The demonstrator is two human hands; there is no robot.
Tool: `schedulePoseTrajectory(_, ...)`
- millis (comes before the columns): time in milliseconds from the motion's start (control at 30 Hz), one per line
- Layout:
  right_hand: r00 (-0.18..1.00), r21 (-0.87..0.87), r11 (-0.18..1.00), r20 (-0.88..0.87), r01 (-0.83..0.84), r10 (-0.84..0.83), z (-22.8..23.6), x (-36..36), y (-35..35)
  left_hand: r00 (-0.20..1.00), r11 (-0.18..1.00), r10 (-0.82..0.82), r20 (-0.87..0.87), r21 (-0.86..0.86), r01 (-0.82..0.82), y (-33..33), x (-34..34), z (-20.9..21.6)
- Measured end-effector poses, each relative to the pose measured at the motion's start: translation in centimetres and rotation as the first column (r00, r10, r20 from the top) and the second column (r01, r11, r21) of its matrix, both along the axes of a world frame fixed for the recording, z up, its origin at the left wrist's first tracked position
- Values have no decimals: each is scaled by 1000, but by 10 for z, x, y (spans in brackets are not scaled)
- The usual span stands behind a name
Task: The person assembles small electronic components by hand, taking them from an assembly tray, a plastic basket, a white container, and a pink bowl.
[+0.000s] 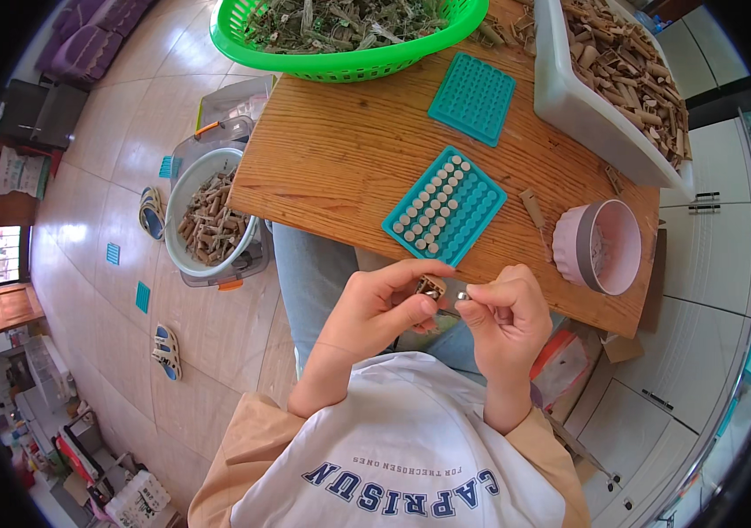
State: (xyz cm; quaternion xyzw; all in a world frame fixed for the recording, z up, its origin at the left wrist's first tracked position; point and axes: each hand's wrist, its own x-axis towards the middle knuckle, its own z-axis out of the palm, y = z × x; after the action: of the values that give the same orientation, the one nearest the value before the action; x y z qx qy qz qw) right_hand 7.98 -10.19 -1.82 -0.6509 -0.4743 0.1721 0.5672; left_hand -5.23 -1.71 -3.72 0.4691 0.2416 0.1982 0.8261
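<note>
Left hand (374,308) with fingers clamped on a small brown block (431,285); right hand (506,310) with fingers pinched together on a small metal piece (462,297) beside it; both held just below the teal tray (472,224) on the table (340,158).

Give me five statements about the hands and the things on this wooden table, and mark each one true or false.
1. The left hand holds a small brown piece. True.
2. The teal tray nearest the hands is completely filled. False: only part of its holes hold pieces.
3. The green basket sits on the floor. False: it rests on the table.
4. The right hand pinches a small metal piece. True.
5. The pink bowl lies on its side. True.
</note>
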Motion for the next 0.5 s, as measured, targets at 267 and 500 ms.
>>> schedulePoseTrajectory(267,954,152,981,292,-118,69,-10,4,-1,984,964,-9,-176,261,55,-12,6,6)
schedulePoseTrajectory(500,926,57,994,373,-90,62,-14,7,-3,985,972,13,-174,234,29,-12,10,3)
